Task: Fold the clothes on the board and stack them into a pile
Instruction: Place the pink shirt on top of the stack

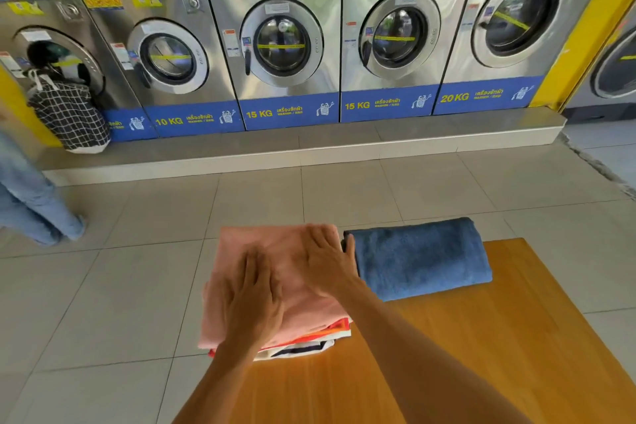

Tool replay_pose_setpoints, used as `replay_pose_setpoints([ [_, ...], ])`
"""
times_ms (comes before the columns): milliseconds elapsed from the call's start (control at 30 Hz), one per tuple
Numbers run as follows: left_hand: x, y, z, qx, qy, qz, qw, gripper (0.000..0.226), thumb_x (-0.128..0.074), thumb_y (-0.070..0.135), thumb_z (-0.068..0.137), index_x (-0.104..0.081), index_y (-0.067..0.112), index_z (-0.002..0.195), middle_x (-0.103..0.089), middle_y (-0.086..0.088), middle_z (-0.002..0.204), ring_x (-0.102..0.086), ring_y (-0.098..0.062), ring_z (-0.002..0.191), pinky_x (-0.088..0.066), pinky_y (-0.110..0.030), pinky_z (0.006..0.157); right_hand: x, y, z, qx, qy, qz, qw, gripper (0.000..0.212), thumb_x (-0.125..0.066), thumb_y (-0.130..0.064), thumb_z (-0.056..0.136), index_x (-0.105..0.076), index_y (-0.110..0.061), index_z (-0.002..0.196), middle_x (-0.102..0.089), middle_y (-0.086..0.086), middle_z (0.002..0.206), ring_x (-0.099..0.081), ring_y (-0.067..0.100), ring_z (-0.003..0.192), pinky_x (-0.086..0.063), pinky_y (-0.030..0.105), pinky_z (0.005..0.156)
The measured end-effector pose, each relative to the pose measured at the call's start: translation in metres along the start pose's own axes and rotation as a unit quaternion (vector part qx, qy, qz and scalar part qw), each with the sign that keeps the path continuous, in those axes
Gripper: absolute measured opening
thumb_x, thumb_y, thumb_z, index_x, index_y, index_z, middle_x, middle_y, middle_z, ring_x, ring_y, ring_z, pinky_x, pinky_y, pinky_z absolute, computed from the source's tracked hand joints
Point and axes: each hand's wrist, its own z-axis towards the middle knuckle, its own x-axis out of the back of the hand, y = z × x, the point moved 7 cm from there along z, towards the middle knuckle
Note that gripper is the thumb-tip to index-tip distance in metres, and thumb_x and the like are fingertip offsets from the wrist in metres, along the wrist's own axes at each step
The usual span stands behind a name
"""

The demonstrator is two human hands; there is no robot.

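Observation:
A folded pink cloth (241, 244) tops a pile of folded clothes at the far left corner of the wooden board (481, 337). Red, white and dark layers (309, 342) show under it at the pile's near edge. My left hand (253, 299) lies flat on the pink cloth, fingers spread. My right hand (327, 260) also presses flat on it, its thumb touching the side of a folded blue towel (420, 258). The blue towel rests on the board just right of the pile. Neither hand grips anything.
A row of steel washing machines (285, 41) stands on a raised step beyond the tiled floor. A checked laundry bag (69, 113) hangs at the leftmost machine. A person's legs in jeans (31, 196) stand at the left. The board extends toward me on the right.

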Motion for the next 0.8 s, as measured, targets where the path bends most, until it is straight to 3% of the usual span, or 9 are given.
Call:
replay_pose_setpoints([
  [167, 0.005, 0.007, 0.004, 0.05, -0.028, -0.053, 0.997, 0.064, -0.016, 0.037, 0.103, 0.013, 0.01, 0.153, 0.015, -0.007, 0.163, 0.012, -0.024, 0.151, -0.007, -0.053, 0.122, 0.013, 0.023, 0.001, -0.101, -0.007, 0.012, 0.995, 0.062, -0.017, -0.038, 0.106, -0.003, -0.01, 0.159, 0.001, 0.006, 0.169, 0.01, 0.025, 0.155, 0.007, 0.066, 0.118],
  [233, 0.025, 0.017, 0.007, 0.025, 0.062, -0.106, 0.992, 0.061, -0.032, 0.03, 0.101, -0.016, 0.002, 0.153, -0.016, -0.018, 0.161, -0.014, -0.034, 0.15, -0.021, -0.051, 0.119, 0.021, 0.002, -0.003, -0.046, 0.036, 0.021, 0.998, 0.061, -0.024, -0.034, 0.105, -0.005, -0.015, 0.16, 0.006, 0.005, 0.169, 0.012, 0.025, 0.155, 0.005, 0.064, 0.119],
  [300, 0.032, 0.024, 0.014, -0.004, 0.101, -0.14, 0.985, 0.048, -0.049, 0.022, 0.094, -0.048, 0.006, 0.139, -0.049, -0.017, 0.144, -0.041, -0.035, 0.135, -0.033, -0.05, 0.112, 0.013, -0.024, -0.011, 0.031, 0.037, 0.041, 0.998, 0.063, -0.031, -0.033, 0.103, -0.008, -0.018, 0.16, 0.004, 0.003, 0.169, 0.012, 0.024, 0.155, 0.006, 0.063, 0.12],
  [400, 0.024, 0.017, 0.031, -0.023, 0.046, -0.223, 0.973, 0.036, -0.046, 0.035, 0.1, -0.056, 0.012, 0.127, -0.066, -0.006, 0.121, -0.055, -0.037, 0.121, -0.045, -0.047, 0.105, -0.008, -0.032, -0.02, 0.06, 0.016, 0.057, 0.996, 0.065, -0.032, -0.034, 0.104, -0.001, -0.02, 0.16, 0.004, 0.001, 0.169, 0.012, 0.019, 0.154, 0.008, 0.06, 0.122],
  [433, 0.02, 0.011, 0.038, -0.029, 0.033, -0.217, 0.975, 0.043, -0.037, 0.04, 0.102, -0.052, 0.013, 0.132, -0.063, -0.002, 0.129, -0.051, -0.036, 0.127, -0.043, -0.045, 0.107, -0.012, -0.029, -0.02, 0.055, 0.022, 0.053, 0.997, 0.067, -0.033, -0.035, 0.105, 0.003, -0.019, 0.159, 0.007, 0.0, 0.169, 0.014, 0.018, 0.154, 0.008, 0.057, 0.122],
  [500, 0.012, -0.007, 0.049, -0.024, 0.001, -0.139, 0.99, 0.056, -0.022, 0.04, 0.103, -0.022, 0.014, 0.154, -0.022, -0.001, 0.162, -0.017, -0.024, 0.15, -0.019, -0.046, 0.122, -0.017, -0.025, -0.021, 0.043, 0.035, 0.036, 0.998, 0.069, -0.033, -0.036, 0.106, 0.007, -0.016, 0.159, 0.011, 0.0, 0.168, 0.015, 0.016, 0.154, 0.009, 0.055, 0.123],
  [533, 0.009, -0.019, 0.056, -0.003, 0.007, -0.102, 0.995, 0.058, -0.019, 0.041, 0.103, -0.01, 0.017, 0.156, -0.006, 0.002, 0.165, -0.004, -0.018, 0.152, -0.007, -0.049, 0.123, -0.018, -0.024, -0.02, 0.038, 0.041, 0.032, 0.998, 0.067, -0.029, -0.036, 0.106, 0.007, -0.016, 0.159, 0.011, -0.001, 0.168, 0.015, 0.016, 0.154, 0.008, 0.054, 0.123],
  [633, 0.005, -0.047, 0.065, 0.077, -0.052, -0.057, 0.994, 0.062, -0.013, 0.048, 0.101, -0.003, 0.023, 0.156, 0.004, 0.004, 0.165, 0.004, -0.018, 0.152, 0.002, -0.059, 0.118, -0.021, -0.023, -0.019, 0.022, 0.047, 0.039, 0.998, 0.06, -0.013, -0.038, 0.107, 0.007, -0.016, 0.159, 0.011, -0.003, 0.168, 0.015, 0.014, 0.154, 0.009, 0.053, 0.123],
  [800, 0.004, -0.061, 0.065, 0.139, -0.117, -0.045, 0.982, 0.063, -0.008, 0.053, 0.1, 0.004, 0.026, 0.156, 0.011, 0.002, 0.165, 0.006, -0.023, 0.152, 0.002, -0.061, 0.118, -0.023, -0.023, -0.02, 0.014, 0.03, 0.016, 0.999, 0.06, -0.015, -0.037, 0.107, 0.011, -0.016, 0.158, 0.014, -0.003, 0.167, 0.017, 0.015, 0.153, 0.011, 0.056, 0.122],
])
